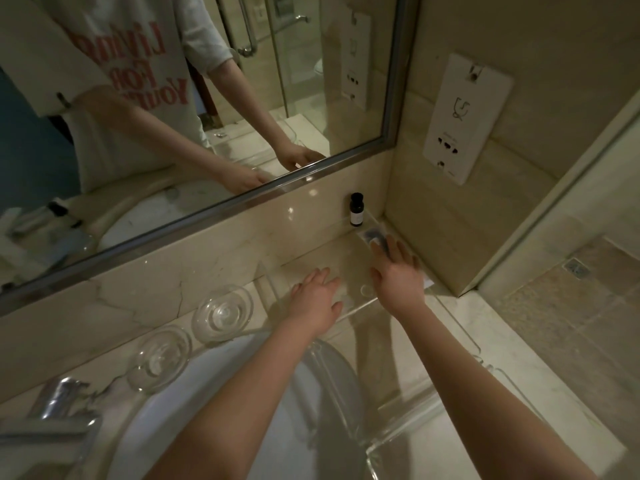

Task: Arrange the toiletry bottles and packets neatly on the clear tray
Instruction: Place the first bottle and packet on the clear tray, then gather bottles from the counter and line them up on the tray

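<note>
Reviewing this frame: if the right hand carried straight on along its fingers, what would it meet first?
The right hand would meet the grey packet at the far corner of the clear tray first. Its fingertips seem to be at it, though contact is unclear. Past that stands the dark bottle.

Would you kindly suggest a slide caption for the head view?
Left hand flat on the clear tray; right hand touches a packet near the dark bottle.
</note>
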Available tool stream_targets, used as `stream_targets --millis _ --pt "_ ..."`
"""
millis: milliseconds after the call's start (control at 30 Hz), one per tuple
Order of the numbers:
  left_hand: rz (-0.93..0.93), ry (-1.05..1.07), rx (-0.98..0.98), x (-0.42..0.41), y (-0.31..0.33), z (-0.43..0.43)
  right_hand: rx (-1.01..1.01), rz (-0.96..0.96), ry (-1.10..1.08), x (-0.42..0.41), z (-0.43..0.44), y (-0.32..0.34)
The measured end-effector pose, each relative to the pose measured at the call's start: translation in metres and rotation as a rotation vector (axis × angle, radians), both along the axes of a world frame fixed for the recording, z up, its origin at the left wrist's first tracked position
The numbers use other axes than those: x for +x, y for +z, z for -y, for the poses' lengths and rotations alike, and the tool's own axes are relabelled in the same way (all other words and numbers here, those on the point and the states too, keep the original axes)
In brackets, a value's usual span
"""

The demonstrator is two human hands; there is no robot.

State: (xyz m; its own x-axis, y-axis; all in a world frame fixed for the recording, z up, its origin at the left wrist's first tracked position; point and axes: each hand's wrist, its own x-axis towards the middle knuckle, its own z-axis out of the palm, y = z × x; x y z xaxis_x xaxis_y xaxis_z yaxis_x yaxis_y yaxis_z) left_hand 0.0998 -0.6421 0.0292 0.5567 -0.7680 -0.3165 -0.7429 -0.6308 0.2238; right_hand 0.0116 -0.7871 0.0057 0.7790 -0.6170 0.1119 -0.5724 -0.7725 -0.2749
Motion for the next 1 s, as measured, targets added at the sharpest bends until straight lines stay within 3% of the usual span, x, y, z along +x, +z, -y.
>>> stream_targets --millis 233,533,800,1000 --pt "0.133 0.087 -0.077 -0.013 0.026 -0.047 0.078 0.039 0.111 -0.021 -0.052 0.023" --pt "0.177 0.310 -0.142 -0.050 0.047 -0.199 0.157 0.143 0.374 -0.038 -0.181 0.053" --pt "0.108 0.523 -0.063 -0.084 0.026 -0.354 0.213 0.036 0.636 -0.047 -0.316 0.054" --pt "0.089 0.673 -0.024 -0.091 0.018 -0.461 0.256 -0.158 0.829 -0.045 -0.421 0.045"
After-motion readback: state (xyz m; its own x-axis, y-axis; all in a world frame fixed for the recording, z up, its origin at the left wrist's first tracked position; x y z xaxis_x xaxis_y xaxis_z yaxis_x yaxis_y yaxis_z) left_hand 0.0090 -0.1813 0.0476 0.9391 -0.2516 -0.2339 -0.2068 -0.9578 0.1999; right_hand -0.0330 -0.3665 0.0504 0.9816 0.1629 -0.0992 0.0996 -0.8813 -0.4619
